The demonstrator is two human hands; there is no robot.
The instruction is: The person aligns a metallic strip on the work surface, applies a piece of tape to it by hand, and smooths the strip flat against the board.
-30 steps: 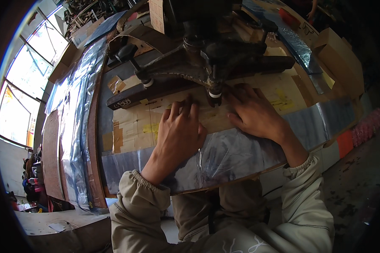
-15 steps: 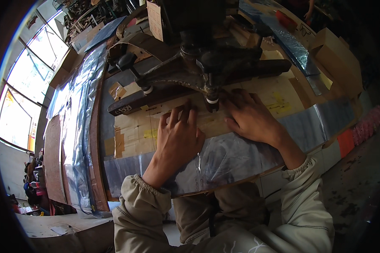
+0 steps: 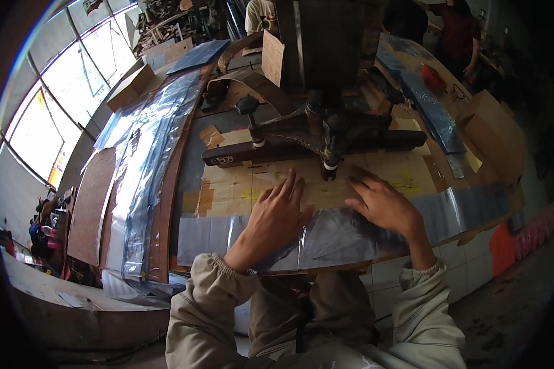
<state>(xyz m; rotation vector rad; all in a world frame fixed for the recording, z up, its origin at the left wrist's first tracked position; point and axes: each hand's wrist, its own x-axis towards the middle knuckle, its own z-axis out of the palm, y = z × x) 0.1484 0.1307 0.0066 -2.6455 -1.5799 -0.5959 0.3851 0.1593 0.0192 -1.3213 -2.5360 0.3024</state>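
Observation:
My left hand (image 3: 276, 212) lies palm down with its fingers stretched out over a tan board (image 3: 228, 194) patched with yellow tape. My right hand (image 3: 385, 206) rests on the same board farther right, fingers apart, its fingertips beside the tool tip (image 3: 329, 169) of a dark machine. That tip has a white collar and stands between the two hands, just above the board. Neither hand shows anything gripped; what lies beneath the palms is hidden. Behind the fingertips, a dark straight bar (image 3: 277, 152) with pale markings runs across the board.
The machine's dark column (image 3: 326, 46) and knobbed bracket (image 3: 301, 126) stand over the table. Clear plastic (image 3: 338, 237) covers its near edge. Plastic-wrapped panels (image 3: 148, 178) lie left. A cardboard box (image 3: 492, 132) and red object (image 3: 434, 80) are right. Other people (image 3: 458, 37) stand beyond.
The view has tilted up, showing more of the machine and the room behind. My left fingers, bent before, are straighter. Both hands sit slightly back from the bar.

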